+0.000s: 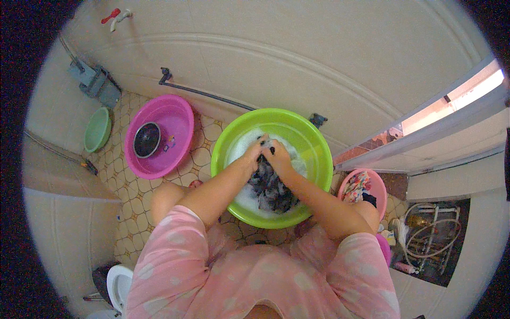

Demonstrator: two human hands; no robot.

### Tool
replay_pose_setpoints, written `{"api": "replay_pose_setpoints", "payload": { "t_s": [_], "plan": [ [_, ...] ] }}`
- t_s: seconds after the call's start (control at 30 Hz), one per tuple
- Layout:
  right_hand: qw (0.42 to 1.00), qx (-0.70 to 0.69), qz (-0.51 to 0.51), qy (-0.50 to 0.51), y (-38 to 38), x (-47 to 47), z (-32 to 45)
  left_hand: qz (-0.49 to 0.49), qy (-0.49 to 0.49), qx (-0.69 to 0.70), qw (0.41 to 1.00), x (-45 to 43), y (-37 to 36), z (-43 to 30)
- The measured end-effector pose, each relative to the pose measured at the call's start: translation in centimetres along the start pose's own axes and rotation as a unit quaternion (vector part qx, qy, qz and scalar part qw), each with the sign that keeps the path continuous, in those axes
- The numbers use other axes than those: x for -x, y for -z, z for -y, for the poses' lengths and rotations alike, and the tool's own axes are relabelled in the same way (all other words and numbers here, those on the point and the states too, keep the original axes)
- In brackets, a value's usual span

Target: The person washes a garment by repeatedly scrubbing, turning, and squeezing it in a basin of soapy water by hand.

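Observation:
A large lime-green plastic basin [314,151] stands on the tiled floor before me, with white suds and water in it. Both my hands are over its middle, close together. My left hand [257,150] and my right hand [277,154] are shut on the upper end of a wet black cloth [275,191], possibly a garment. Bits of it show between the fingers, and the rest hangs down into the suds towards me. The exact grip of the fingertips is partly hidden.
A pink basin [179,147] with a dark-bottomed bowl [147,139] in it stands at the left, a mint-green basin [97,129] beyond. At the right, a salmon-pink basin [381,187] holds clothes [357,186]. A dark pipe [211,95] runs along the wall behind the green basin.

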State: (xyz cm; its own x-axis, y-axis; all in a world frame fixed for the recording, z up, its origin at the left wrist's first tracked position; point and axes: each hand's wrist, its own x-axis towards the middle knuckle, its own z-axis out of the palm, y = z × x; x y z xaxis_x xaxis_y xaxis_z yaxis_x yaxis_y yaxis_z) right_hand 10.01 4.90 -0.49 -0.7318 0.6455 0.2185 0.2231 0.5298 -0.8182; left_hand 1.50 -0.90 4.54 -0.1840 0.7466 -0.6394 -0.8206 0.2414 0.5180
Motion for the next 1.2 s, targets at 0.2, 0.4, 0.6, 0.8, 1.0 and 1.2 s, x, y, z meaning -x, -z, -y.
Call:
{"api": "replay_pose_setpoints", "payload": {
  "t_s": [0.2,0.4,0.6,0.8,1.0,1.2],
  "plan": [
    [0.990,0.110,0.077,0.042,1.9,1.2,6.5,0.075,0.050,-0.004,0.996,0.3,1.5,-0.2],
    [0.971,0.197,0.136,0.000,2.3,0.2,4.8,0.051,0.053,-0.006,0.997,0.8,0.5,0.7],
    [0.951,0.283,0.097,0.083,3.3,-1.6,0.0,-0.092,-0.101,-0.062,0.989,-3.1,1.7,1.6],
    [0.944,0.296,0.110,-0.096,3.2,0.2,-0.1,-0.133,-0.166,-0.086,0.973,-5.6,3.5,2.2],
    [0.894,0.306,0.295,-0.141,4.1,-2.1,-1.8,-0.099,-0.138,-0.095,0.981,-6.1,4.7,2.0],
    [0.974,0.092,0.067,-0.198,1.0,-0.5,-1.9,-0.084,-0.113,0.040,0.989,-4.9,3.1,2.3]
  ]
}}
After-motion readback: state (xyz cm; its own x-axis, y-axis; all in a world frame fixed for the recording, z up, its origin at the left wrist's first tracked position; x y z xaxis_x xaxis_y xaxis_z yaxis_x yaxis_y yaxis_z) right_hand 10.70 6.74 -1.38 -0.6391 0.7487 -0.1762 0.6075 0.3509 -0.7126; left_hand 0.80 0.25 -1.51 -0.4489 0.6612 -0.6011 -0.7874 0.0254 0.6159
